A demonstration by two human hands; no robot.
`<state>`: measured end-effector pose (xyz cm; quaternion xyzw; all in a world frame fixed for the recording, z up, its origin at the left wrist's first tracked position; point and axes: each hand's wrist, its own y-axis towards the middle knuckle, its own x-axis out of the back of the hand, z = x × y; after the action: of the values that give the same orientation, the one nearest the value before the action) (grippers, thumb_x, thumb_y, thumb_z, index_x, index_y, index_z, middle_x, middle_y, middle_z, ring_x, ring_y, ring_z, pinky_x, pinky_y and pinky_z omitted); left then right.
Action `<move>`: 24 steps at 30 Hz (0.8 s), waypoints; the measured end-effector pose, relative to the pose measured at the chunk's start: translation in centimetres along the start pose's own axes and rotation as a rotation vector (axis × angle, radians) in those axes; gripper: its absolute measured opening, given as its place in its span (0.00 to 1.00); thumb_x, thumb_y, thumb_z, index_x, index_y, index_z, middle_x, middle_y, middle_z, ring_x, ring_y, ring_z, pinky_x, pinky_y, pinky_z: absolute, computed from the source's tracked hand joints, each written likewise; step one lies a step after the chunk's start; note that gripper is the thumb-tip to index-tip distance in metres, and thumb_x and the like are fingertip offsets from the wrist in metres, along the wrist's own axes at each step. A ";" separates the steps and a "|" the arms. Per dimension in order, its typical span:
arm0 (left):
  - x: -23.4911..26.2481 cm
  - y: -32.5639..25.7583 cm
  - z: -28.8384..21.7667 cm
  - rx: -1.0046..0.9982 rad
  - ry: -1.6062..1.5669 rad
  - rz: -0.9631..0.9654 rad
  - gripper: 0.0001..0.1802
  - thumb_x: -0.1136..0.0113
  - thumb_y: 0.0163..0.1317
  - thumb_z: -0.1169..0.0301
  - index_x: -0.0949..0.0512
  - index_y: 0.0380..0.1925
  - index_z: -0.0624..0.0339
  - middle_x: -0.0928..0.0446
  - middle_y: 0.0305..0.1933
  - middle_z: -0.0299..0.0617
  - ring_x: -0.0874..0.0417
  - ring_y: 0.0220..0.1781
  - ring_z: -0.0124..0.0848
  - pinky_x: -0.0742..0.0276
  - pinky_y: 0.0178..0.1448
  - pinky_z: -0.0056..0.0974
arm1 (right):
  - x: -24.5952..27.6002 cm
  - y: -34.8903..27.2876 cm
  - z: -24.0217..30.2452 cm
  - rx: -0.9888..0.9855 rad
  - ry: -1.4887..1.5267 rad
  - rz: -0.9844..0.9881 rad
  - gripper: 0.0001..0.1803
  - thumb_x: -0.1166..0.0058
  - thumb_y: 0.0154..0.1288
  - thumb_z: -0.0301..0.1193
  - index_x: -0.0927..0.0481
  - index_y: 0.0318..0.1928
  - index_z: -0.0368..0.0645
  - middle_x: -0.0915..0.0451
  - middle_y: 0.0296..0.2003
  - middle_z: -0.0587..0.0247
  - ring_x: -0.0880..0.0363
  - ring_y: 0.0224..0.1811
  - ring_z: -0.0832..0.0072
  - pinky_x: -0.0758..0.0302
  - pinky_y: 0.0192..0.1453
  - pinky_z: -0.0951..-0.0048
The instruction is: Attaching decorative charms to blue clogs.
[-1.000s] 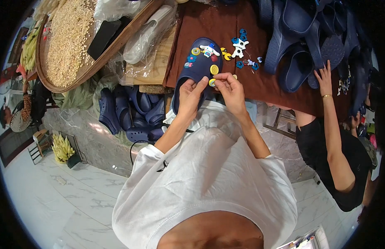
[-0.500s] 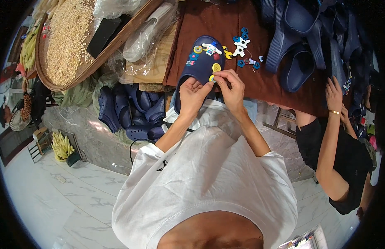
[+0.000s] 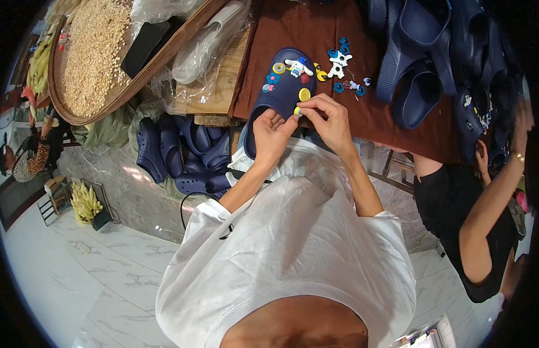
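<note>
A dark navy clog [image 3: 275,98] lies at the front edge of the brown-covered table, its toe pointing away. Shoe charms dot its upper, among them a white dog-like figure [image 3: 296,68] with blue on its head and a round yellow button [image 3: 305,94]. My left hand [image 3: 270,138] grips the clog, fingers inside its opening, thumb on the right edge of the upper. There my right hand [image 3: 330,123] pinches a small yellow, white and blue charm [image 3: 298,111]; its lower part is hidden by my fingers.
Loose charms [image 3: 339,64] lie right of the clog. Navy clogs [image 3: 417,98] pile up at the right, beside a co-worker's raised hand [image 3: 520,124]. A woven tray [image 3: 133,93] of pale kernels and a bagged white shoe [image 3: 199,52] sit left. More clogs [image 3: 170,148] fill the space below.
My hands stay at the same spot on the clog, my right hand shifting slightly. At the right, the co-worker's arm has swung outward, away from the nearer shoes.
</note>
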<state>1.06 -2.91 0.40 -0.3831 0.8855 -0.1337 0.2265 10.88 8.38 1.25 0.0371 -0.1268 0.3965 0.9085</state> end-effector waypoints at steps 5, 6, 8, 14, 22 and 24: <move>0.1 0.2 0.2 0.007 -0.004 -0.005 0.10 0.40 0.55 0.82 0.23 0.39 0.70 0.20 0.38 0.37 0.21 0.37 0.19 0.27 0.41 0.23 | 0.3 0.5 0.7 0.018 -0.094 0.071 0.06 0.43 0.61 0.24 0.17 0.36 0.35 0.20 0.33 0.59 0.18 0.31 0.73 0.20 0.32 0.75; 0.0 0.2 0.1 0.003 0.016 0.001 0.10 0.40 0.56 0.82 0.23 0.39 0.70 0.20 0.38 0.37 0.21 0.37 0.19 0.27 0.42 0.23 | 0.2 0.5 0.9 0.002 -0.086 0.061 0.05 0.43 0.62 0.24 0.17 0.36 0.35 0.20 0.32 0.59 0.18 0.31 0.73 0.20 0.31 0.75; -0.3 0.2 -0.2 -0.008 -0.004 0.009 0.12 0.40 0.56 0.82 0.24 0.41 0.70 0.20 0.40 0.38 0.21 0.39 0.20 0.26 0.43 0.24 | 0.0 0.6 0.9 -0.014 -0.079 0.052 0.05 0.43 0.62 0.24 0.18 0.37 0.35 0.20 0.32 0.59 0.17 0.31 0.73 0.21 0.31 0.75; 0.0 0.1 -0.1 0.019 -0.056 0.074 0.14 0.42 0.60 0.81 0.26 0.48 0.70 0.20 0.45 0.40 0.21 0.44 0.20 0.26 0.48 0.25 | -1.2 -0.7 -0.4 -0.012 -0.033 -0.073 0.08 0.42 0.62 0.24 0.19 0.41 0.37 0.21 0.35 0.60 0.17 0.33 0.75 0.20 0.34 0.76; 1.0 0.3 0.2 0.027 -0.037 0.115 0.13 0.46 0.66 0.75 0.26 0.49 0.70 0.21 0.45 0.39 0.22 0.44 0.19 0.28 0.49 0.24 | -1.0 -1.3 -0.8 0.118 -0.168 -0.097 0.14 0.40 0.59 0.22 0.20 0.47 0.41 0.24 0.40 0.62 0.19 0.36 0.74 0.19 0.38 0.77; 1.0 0.4 0.2 0.050 -0.056 0.117 0.14 0.45 0.65 0.75 0.26 0.49 0.71 0.21 0.45 0.39 0.23 0.43 0.18 0.29 0.48 0.24 | -0.8 -1.1 -0.7 0.164 -0.234 -0.085 0.14 0.40 0.59 0.21 0.20 0.47 0.41 0.24 0.39 0.62 0.19 0.35 0.74 0.19 0.38 0.76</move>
<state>0.26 -3.36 -0.21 -0.3284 0.8961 -0.1315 0.2683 11.23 7.17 0.42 0.1623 -0.1972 0.3599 0.8973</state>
